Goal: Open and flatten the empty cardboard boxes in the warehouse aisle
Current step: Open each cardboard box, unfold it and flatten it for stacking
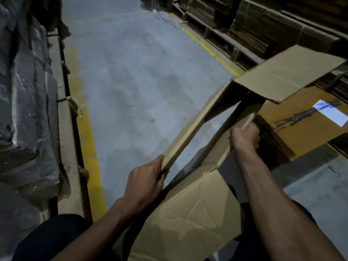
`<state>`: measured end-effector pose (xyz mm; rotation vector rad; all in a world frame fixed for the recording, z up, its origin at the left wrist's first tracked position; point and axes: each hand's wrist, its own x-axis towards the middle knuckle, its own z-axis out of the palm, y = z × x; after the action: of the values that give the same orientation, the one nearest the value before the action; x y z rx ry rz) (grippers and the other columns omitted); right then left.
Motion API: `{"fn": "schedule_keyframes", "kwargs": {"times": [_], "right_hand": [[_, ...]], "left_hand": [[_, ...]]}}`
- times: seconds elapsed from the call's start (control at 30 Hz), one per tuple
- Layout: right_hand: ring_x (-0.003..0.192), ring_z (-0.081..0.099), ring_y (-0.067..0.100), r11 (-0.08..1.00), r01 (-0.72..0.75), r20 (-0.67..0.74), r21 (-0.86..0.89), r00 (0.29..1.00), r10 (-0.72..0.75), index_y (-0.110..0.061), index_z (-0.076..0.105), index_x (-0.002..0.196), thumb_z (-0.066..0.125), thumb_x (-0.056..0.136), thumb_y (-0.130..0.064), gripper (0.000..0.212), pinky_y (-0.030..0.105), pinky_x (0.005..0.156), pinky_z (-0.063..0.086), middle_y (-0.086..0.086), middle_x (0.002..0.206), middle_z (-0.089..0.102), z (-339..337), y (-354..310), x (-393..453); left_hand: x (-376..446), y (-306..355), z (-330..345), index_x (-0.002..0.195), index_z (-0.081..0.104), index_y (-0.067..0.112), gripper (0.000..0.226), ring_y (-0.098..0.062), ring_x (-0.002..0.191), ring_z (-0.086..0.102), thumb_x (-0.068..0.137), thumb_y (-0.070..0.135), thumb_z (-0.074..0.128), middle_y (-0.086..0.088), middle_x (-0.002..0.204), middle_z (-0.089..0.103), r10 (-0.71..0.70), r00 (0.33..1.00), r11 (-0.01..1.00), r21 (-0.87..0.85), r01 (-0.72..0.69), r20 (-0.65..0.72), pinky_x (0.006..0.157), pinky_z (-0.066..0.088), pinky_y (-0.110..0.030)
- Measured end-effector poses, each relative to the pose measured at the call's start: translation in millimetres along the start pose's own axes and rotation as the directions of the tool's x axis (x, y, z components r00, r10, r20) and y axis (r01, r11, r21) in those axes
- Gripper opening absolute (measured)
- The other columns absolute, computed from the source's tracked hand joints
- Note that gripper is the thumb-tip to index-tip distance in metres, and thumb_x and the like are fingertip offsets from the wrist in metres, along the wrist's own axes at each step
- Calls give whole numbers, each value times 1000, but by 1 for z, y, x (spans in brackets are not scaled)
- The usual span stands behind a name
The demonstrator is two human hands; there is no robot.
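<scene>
A brown cardboard box [190,208] lies open in front of me, low in the head view, with creased flaps. My left hand [145,179] grips the near end of its long left wall, thumb on top. My right hand [243,137] is curled tightly round the edge of the opposite wall. One large flap [288,72] sticks up and to the right at the far end. The inside of the box looks dark and empty.
A second cardboard box [301,127] with a white label and blue printed tape sits just right of my right hand. Stacks of flattened cardboard on pallets [263,25] line the right side. Plastic-wrapped goods [24,110] line the left. Grey floor [135,81] with yellow lines runs ahead.
</scene>
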<state>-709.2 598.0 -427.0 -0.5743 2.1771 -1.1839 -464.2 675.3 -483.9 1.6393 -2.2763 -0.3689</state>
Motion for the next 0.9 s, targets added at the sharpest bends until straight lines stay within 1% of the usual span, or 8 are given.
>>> {"fn": "schedule_keyframes", "kwargs": {"times": [0.13, 0.2, 0.3, 0.43, 0.6, 0.7, 0.83, 0.9], "right_hand": [[120, 53, 39, 999, -47, 15, 3, 999, 47, -11, 52, 124, 54, 87, -6, 38, 45, 104, 47, 18, 128, 57, 1, -2, 1], [126, 50, 40, 997, -79, -1, -13, 997, 79, -6, 48, 130, 51, 89, -6, 40, 38, 106, 42, 20, 135, 54, 2, -2, 1], [127, 49, 39, 995, -81, 18, -52, 996, 82, -2, 46, 130, 50, 92, -5, 38, 35, 105, 39, 20, 137, 53, 4, 1, 1], [129, 48, 38, 995, -60, 43, -81, 997, 63, -1, 43, 137, 49, 92, -2, 45, 36, 105, 40, 19, 140, 50, 12, 6, 0], [126, 50, 37, 993, -66, 91, -97, 993, 75, -1, 40, 138, 46, 95, -2, 43, 35, 99, 43, 19, 134, 54, 21, 9, -2], [114, 56, 32, 996, -35, 118, -81, 992, 44, -3, 43, 136, 52, 94, -4, 43, 31, 90, 46, 13, 118, 58, 27, 7, -1], [95, 58, 19, 996, 61, 201, -60, 978, -48, -11, 47, 137, 60, 96, -16, 44, 23, 79, 46, -4, 94, 54, 36, -2, -1], [104, 56, 21, 985, 138, 268, -99, 957, -107, -14, 39, 147, 58, 98, -24, 53, 24, 89, 42, -2, 108, 60, 41, -9, -7]], "left_hand": [[-14, 14, -3, 129, 50, 29, 86, -30, 98, 66, 86, 79, -4, 2, 119, 67, 7, 1000, 1000, 7, -7, 29, 69, 48, -38], [-17, 20, -5, 149, 35, 27, 112, -25, 127, 54, 70, 90, -15, 2, 153, 44, 13, 979, 999, 41, -22, 204, 89, 47, -39], [-20, 30, 1, 158, -8, 21, 127, -25, 151, 18, 61, 101, 6, -6, 167, 0, -10, 885, 993, 109, -47, 466, 113, 31, -42], [-23, 30, 21, 155, -21, 21, 118, -29, 152, 10, 78, 85, 42, -10, 166, -7, -75, 862, 991, 135, 7, 501, 117, 29, -43], [-21, 29, 28, 157, 3, 12, 89, -33, 134, 45, 91, 50, 49, -9, 160, 27, -141, 896, 981, 181, 69, 422, 100, 41, -38], [-21, 22, 27, 143, 34, 17, 62, -38, 103, 62, 87, 39, 50, -7, 124, 61, -102, 952, 992, 105, 74, 288, 77, 46, -40], [-17, 9, 24, 120, 58, 14, 51, -44, 75, 63, 72, 32, 52, -10, 84, 69, -67, 991, 993, -92, 79, 118, 58, 44, -39], [-6, 5, 17, 117, 63, 13, 50, -41, 79, 65, 71, 31, 53, -10, 85, 71, -114, 992, 975, -185, 124, 60, 62, 44, -38]]}}
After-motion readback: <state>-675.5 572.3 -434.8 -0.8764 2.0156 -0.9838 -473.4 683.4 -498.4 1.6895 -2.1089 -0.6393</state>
